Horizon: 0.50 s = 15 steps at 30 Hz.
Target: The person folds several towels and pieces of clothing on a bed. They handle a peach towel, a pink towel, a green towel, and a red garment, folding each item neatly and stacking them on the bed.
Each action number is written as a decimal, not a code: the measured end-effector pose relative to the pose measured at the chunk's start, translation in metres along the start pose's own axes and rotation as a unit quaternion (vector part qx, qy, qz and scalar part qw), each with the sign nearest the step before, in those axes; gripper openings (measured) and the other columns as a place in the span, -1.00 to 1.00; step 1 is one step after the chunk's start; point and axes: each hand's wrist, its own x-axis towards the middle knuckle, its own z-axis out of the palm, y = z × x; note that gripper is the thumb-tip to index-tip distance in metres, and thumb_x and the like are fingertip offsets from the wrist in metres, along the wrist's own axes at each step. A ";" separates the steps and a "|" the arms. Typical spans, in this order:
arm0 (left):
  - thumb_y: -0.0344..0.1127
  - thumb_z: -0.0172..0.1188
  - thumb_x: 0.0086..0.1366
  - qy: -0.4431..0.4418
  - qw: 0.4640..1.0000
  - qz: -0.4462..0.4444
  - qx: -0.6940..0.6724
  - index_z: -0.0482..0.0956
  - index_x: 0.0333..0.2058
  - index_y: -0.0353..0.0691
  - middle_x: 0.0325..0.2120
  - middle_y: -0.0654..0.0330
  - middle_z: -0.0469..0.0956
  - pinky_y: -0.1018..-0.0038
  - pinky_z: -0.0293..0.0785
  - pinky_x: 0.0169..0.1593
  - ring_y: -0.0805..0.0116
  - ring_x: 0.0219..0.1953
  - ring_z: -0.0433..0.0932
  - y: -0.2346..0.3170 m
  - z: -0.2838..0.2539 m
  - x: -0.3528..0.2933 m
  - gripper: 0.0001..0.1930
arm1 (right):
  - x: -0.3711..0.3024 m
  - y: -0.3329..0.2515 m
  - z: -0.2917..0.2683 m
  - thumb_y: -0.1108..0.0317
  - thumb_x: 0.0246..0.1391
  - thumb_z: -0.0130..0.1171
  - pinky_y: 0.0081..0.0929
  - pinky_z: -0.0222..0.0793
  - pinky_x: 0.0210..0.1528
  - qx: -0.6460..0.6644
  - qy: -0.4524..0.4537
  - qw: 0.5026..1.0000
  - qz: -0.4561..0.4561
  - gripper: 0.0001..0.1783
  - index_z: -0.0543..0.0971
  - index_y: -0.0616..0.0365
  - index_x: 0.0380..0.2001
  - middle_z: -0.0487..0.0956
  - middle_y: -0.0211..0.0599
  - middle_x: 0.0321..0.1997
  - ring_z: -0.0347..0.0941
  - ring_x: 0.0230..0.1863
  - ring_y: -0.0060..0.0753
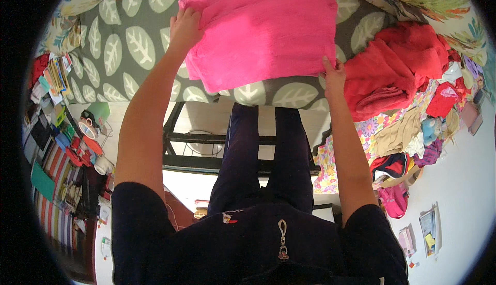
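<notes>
Head view, pink cloth [263,34]: spread between the two hands, lying on the leaf cover [139,47]; its long sides run roughly from one hand toward the other, which probably explains the wide stance of the arms.
Left hand [186,28]: at the cloth's left edge, near the far corner, fingers bent over the border. The thumb is hidden, so how tightly it closes on the fabric can't be made out.
Right hand [335,74]: at the near right corner, a finger and the thumb straddling the edge with a small gap between them. Whether they pinch the fabric or merely touch it isn't clear.
Why there: one far corner and one near corner make a diagonal pair, a placing that would let both hands tension or straighten the cloth together.
Leaf cover: beneath the cloth and around both hands; it seems to serve as a broad, soft support.
Red blanket [398,73]: bunched just right of the right hand, apparently leaving the space between the hands to the cloth.
Clothes [398,137]: heaped on the flowered cloth [325,163], beyond the blanket and nearer the body than the right-hand grip.
</notes>
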 end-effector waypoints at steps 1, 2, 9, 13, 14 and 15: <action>-0.19 0.21 -0.10 -0.005 0.999 0.008 -0.052 0.42 -0.21 -0.22 -0.25 0.08 0.42 0.23 0.30 -0.11 0.10 -0.16 0.39 -0.004 0.008 -0.004 -0.57 | -0.001 -0.001 0.000 0.23 -0.13 0.22 -0.37 0.32 -0.21 0.024 -0.013 1.000 0.014 -0.55 0.39 0.19 -0.16 0.47 -0.36 -0.21 0.39 -0.19 -0.47; -0.22 0.19 -0.10 -0.010 0.995 0.016 -0.103 0.43 -0.22 -0.24 -0.27 0.05 0.45 0.24 0.34 -0.14 0.08 -0.19 0.43 -0.006 0.016 -0.006 -0.59 | -0.002 -0.003 -0.001 0.26 -0.11 0.20 -0.35 0.32 -0.19 0.048 -0.026 0.998 0.027 -0.57 0.39 0.18 -0.16 0.47 -0.36 -0.20 0.39 -0.17 -0.45; -0.32 0.21 -0.09 -0.089 0.915 -0.117 -0.376 0.36 -0.07 -0.31 -0.25 0.04 0.49 0.40 0.39 -0.16 0.27 -0.25 0.49 -0.020 -0.017 -0.010 -0.47 | -0.023 -0.024 -0.010 0.47 -0.08 0.07 -0.35 0.38 -0.15 0.303 -0.130 0.937 0.115 -0.63 0.36 0.20 -0.12 0.47 -0.27 -0.15 0.43 -0.17 -0.30; -0.34 0.23 -0.07 -0.177 0.838 -0.128 -0.500 0.38 -0.08 -0.31 -0.29 0.08 0.50 0.49 0.38 -0.21 0.42 -0.30 0.47 -0.044 -0.058 0.018 -0.49 | -0.041 -0.028 -0.014 0.45 -0.06 0.06 -0.32 0.37 -0.14 0.295 -0.155 0.933 0.137 -0.67 0.37 0.17 -0.14 0.47 -0.31 -0.16 0.42 -0.16 -0.34; -0.34 0.23 -0.07 -0.192 0.843 -0.113 -0.490 0.38 -0.09 -0.32 -0.30 0.09 0.49 0.50 0.38 -0.22 0.44 -0.32 0.46 -0.045 -0.069 0.025 -0.50 | -0.040 -0.013 -0.017 0.44 -0.05 0.05 -0.33 0.36 -0.12 0.277 -0.148 0.939 0.141 -0.68 0.38 0.16 -0.15 0.47 -0.33 -0.16 0.41 -0.14 -0.35; -0.35 0.21 -0.04 -0.193 0.901 -0.107 -0.372 0.39 -0.11 -0.34 -0.31 0.07 0.50 0.52 0.38 -0.23 0.40 -0.33 0.47 -0.049 -0.070 0.031 -0.54 | -0.040 -0.003 -0.017 0.42 -0.05 0.05 -0.33 0.34 -0.11 0.257 -0.145 0.944 0.145 -0.69 0.39 0.14 -0.16 0.47 -0.35 -0.15 0.40 -0.12 -0.37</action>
